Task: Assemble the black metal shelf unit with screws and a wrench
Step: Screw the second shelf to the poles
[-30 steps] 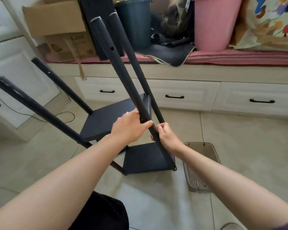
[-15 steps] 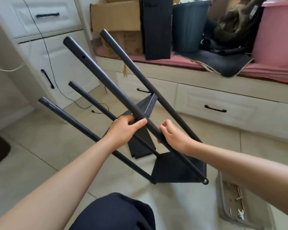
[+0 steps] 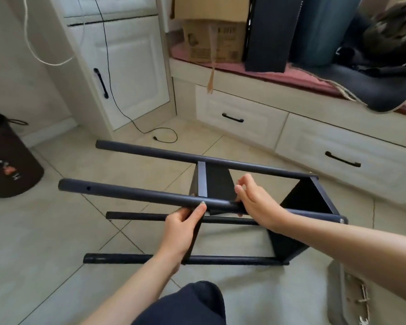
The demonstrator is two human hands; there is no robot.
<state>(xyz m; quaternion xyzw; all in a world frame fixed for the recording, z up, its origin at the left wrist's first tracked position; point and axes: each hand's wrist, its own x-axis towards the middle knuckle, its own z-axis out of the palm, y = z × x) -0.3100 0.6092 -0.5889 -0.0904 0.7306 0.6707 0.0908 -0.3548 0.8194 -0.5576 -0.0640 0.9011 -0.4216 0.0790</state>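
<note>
The black metal shelf unit (image 3: 309, 198) lies on its side on the tiled floor, its four poles pointing left. Two black shelf panels are fixed between the poles, one in the middle (image 3: 217, 184) and one at the right end. My left hand (image 3: 182, 231) holds the near upper pole (image 3: 131, 193) from below, thumb tip beside a small silver screw head (image 3: 202, 203). My right hand (image 3: 256, 202) grips the same pole just to the right, fingers curled over it. No wrench shows in either hand.
A clear plastic tray (image 3: 338, 289) with small hardware sits on the floor at lower right. A spare black panel (image 3: 267, 34) and a cardboard box (image 3: 211, 43) stand on the window bench. A brown bin (image 3: 10, 165) stands left, and a black cable (image 3: 161, 137) lies beyond the poles.
The unit has been tipped over from a steep slant to lying with its poles level. Both hands stayed on the near pole throughout.
</note>
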